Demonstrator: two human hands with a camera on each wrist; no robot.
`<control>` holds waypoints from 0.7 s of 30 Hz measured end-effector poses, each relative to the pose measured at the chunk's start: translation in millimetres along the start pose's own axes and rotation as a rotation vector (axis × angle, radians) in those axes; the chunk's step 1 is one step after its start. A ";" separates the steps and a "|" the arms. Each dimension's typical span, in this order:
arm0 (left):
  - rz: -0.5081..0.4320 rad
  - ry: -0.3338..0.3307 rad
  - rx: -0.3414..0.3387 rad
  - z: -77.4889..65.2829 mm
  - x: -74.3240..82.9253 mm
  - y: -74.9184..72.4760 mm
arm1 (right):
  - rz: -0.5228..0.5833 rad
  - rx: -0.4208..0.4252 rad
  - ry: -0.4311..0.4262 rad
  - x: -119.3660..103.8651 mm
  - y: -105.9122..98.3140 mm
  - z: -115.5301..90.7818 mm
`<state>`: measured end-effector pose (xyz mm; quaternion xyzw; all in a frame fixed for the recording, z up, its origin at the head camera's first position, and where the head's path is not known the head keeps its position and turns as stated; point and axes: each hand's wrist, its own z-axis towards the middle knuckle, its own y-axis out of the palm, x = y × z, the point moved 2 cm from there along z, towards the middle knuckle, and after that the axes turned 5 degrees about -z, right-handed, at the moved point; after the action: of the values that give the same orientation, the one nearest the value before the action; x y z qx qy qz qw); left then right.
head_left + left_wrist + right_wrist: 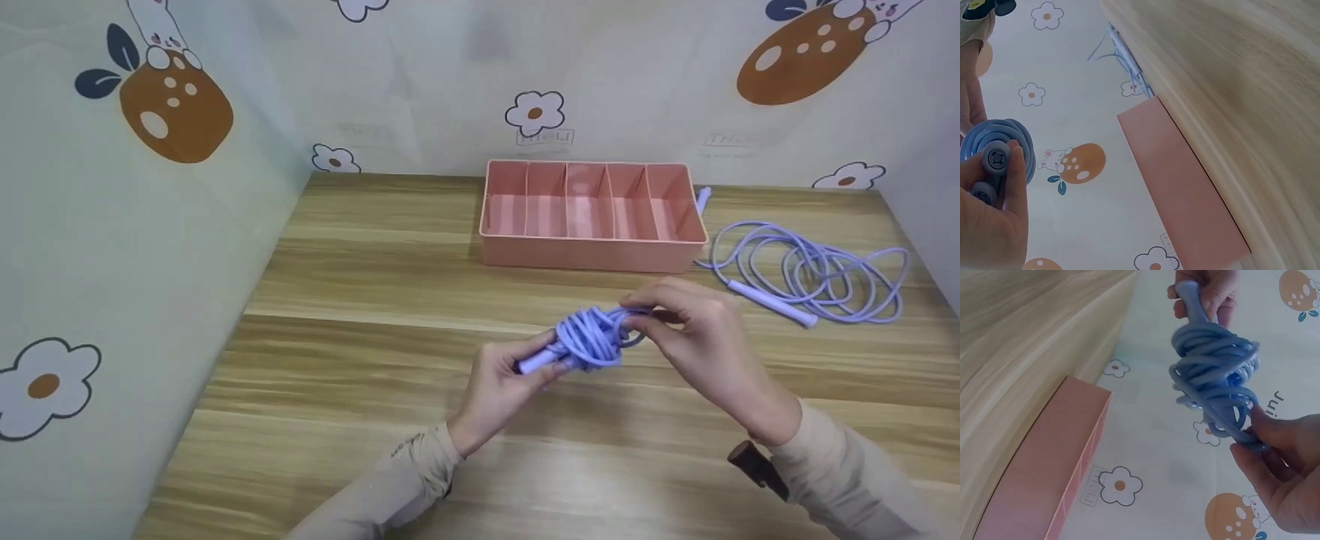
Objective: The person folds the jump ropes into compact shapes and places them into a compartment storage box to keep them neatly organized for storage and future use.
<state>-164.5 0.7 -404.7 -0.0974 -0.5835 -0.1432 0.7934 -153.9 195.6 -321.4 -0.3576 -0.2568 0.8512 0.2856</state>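
Note:
Between the two hands, above the table, is a blue-purple jump rope [591,339] with its cord wound in many turns around its two handles. My left hand [504,386] grips the handle ends between thumb and fingers; both round handle ends [997,158] face the left wrist view. At the other end of the bundle, my right hand [701,341] pinches a loop of the cord [1249,439] between thumb and fingertips. The wound turns [1213,368] look bulky and crossed in the right wrist view.
A pink box [592,253] with several compartments stands at the back of the wooden table [360,300]. Right of it lies a second jump rope [825,274], its cord loosely coiled; one handle touches or passes behind the box's right end. Patterned walls enclose the back and sides.

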 end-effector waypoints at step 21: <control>0.000 0.052 0.124 -2.7 2.1 5.9 | -0.362 0.503 -0.296 -5.8 30.5 -11.8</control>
<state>-159.5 5.1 -403.5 -0.0444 -0.5702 -0.1092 0.8130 -150.8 172.9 -345.5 -0.0973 -0.1369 0.8662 0.4707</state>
